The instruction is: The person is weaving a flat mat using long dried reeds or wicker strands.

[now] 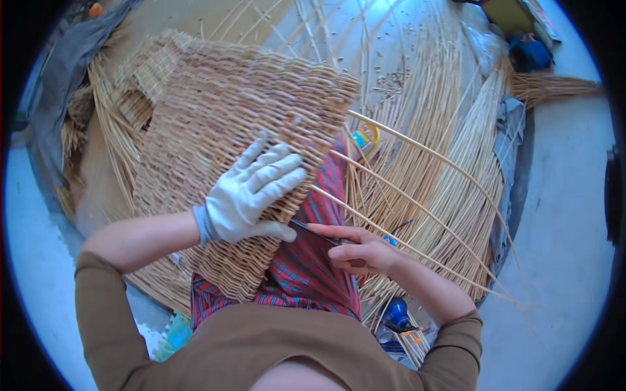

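Observation:
A large woven wicker panel (228,111) lies tilted across my lap. My left hand (255,189), in a white glove with a grey cuff, rests on its surface, fingers stretched out and thumb over the lower right edge. Bare, my right hand (360,251) grips a thin dark pointed tool (315,232); whether it is an awl or a narrow blade I cannot tell. Its tip meets the panel's edge near my left thumb, and the exact contact is hidden. Long pale rods (407,139) stick out from the panel's right edge.
Bundles of loose willow rods (456,169) cover the floor at right, and more stalks (111,124) lie at left beside a grey cloth (49,98). A yellow container (366,138) sits beyond my knee. A blue bottle (396,314) stands by my right elbow. Small offcuts (391,81) are scattered ahead.

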